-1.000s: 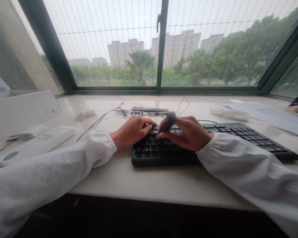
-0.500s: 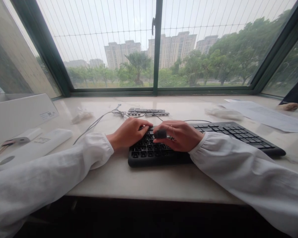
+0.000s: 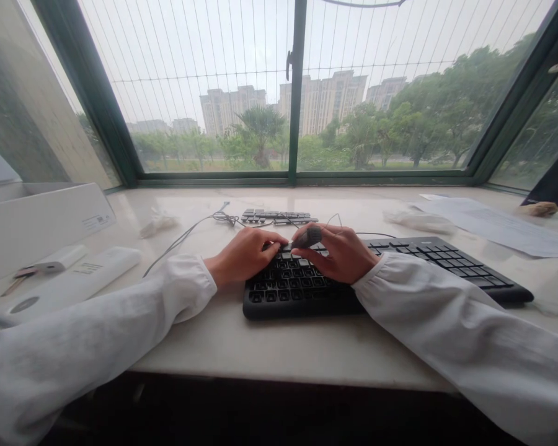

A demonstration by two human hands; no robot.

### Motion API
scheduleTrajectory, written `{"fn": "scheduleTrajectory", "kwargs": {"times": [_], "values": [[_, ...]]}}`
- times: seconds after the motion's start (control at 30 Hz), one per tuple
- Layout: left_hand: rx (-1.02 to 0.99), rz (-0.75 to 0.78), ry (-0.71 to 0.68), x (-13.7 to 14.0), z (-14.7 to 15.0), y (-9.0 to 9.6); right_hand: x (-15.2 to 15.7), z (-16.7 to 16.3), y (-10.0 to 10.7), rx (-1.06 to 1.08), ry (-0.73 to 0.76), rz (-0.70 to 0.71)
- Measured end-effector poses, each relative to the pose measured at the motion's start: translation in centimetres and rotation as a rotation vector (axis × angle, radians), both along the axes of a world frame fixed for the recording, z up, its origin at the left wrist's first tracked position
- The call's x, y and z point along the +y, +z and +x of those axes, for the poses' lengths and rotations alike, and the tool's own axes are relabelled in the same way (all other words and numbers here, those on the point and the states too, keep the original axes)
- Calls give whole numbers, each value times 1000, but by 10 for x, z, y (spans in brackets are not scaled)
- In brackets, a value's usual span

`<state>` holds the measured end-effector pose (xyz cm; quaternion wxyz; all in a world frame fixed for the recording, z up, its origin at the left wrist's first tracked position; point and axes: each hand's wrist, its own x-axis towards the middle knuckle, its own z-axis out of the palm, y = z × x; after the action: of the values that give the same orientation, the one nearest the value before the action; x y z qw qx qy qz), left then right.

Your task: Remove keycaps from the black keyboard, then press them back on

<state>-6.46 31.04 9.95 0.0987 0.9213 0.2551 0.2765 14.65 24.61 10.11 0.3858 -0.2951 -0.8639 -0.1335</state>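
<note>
A black keyboard (image 3: 302, 305) lies on the white sill. Many keycaps are off its left part, baring square sockets, while keys remain on its right. My left hand (image 3: 244, 255) rests at the keyboard's upper left corner, thumb and forefinger pinched near the top row; whatever sits between the tips is too small to make out. Over the middle of the keyboard, my right hand (image 3: 337, 251) is closed on a keycap puller (image 3: 312, 235). Its dark handle points left, and a thin wire loop sticks up behind the fingers.
Loose keycaps (image 3: 279, 217) lie in rows behind the keyboard, beside a cable (image 3: 181, 232). At left are a white box (image 3: 51, 214), a white device (image 3: 74, 282) and a key (image 3: 18, 282). Paper sheets (image 3: 502, 226) and a crumpled clear bag (image 3: 418, 222) lie at right.
My right hand has lifted slightly and turned the keycap puller, so its wire loop now shows above the fingers. My left hand stays at the same corner. The view has tipped up a little.
</note>
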Motion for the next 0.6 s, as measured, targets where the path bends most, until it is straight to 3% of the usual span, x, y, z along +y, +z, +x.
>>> {"fn": "scheduleTrajectory", "kwargs": {"times": [0.2,0.3,0.47,0.6], "values": [[3,-9,8,0,1,0,-3,-1,6,144,-133,46],[19,5,-28,-3,0,5,-5,-3,10,261,-187,1],[45,124,-153,0,-9,20,-1,3,17,526,-289,-187],[133,184,-354,9,-19,27,8,25,32,496,-474,-212]]}}
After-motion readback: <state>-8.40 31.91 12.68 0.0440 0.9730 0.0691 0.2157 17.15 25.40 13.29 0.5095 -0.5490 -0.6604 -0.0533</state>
